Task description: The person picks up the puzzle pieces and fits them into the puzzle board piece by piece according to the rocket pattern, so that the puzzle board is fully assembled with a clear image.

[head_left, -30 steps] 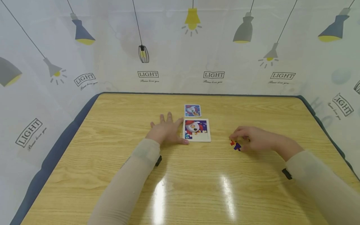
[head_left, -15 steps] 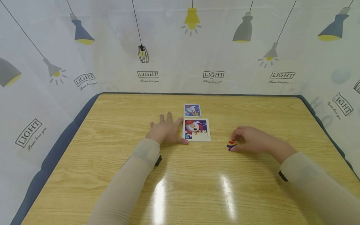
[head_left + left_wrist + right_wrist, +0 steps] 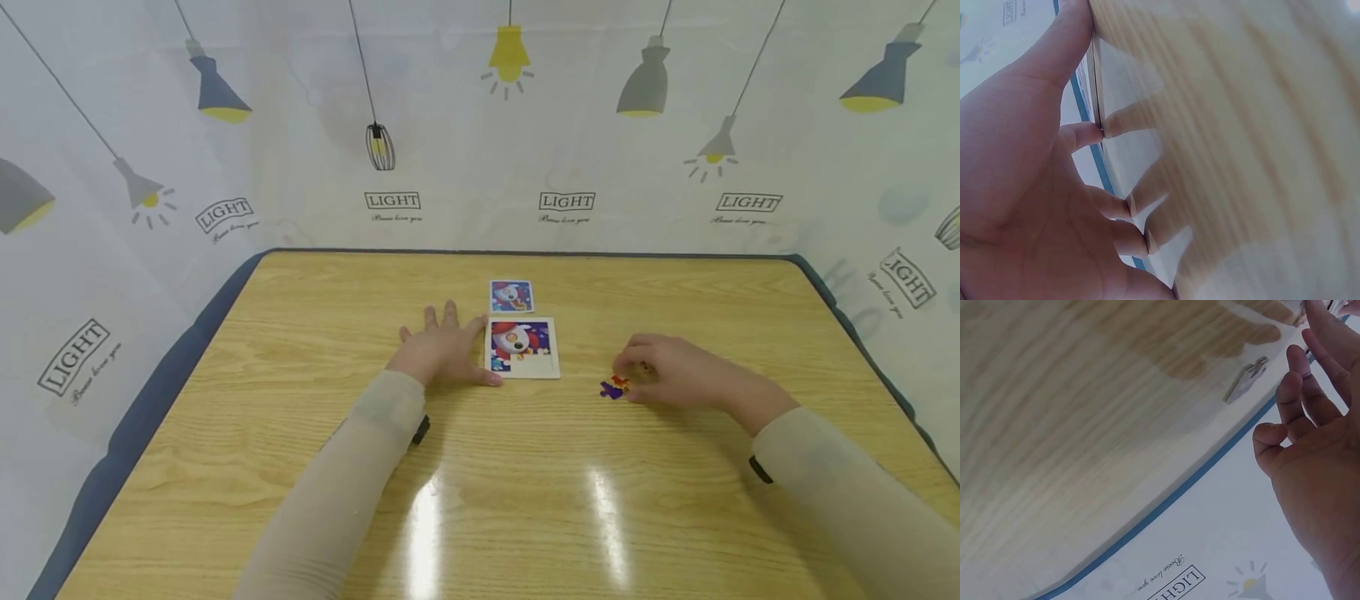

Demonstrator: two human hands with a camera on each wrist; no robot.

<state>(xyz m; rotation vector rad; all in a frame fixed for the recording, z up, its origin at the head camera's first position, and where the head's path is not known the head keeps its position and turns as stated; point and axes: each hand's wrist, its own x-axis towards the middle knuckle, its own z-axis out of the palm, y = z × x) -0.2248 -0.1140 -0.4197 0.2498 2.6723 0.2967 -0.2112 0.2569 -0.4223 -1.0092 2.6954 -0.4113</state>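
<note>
A picture puzzle in a white frame tray (image 3: 534,367) lies mid-table, showing a white-and-red rocket-like figure, with a bare patch at its lower right. My left hand (image 3: 438,348) rests with fingers spread at the tray's left edge, thumb by the lower corner and forefinger by the upper one. In the left wrist view its palm and fingers (image 3: 1138,240) stand along the table. My right hand (image 3: 678,372), right of the tray, pinches a purple, red and yellow puzzle piece (image 3: 613,390) between thumb and fingers. Another puzzle piece (image 3: 1246,380) lies under that hand in the right wrist view.
Behind the tray lies a small picture card (image 3: 512,297) with a similar rocket-like picture. The wooden table (image 3: 300,400) has a dark blue edge and meets a white wall covering (image 3: 465,125) printed with lamps.
The piece at my right fingertips has turned, its purple part now pointing left. My right hand has shifted slightly left. The left hand and tray stay in place.
</note>
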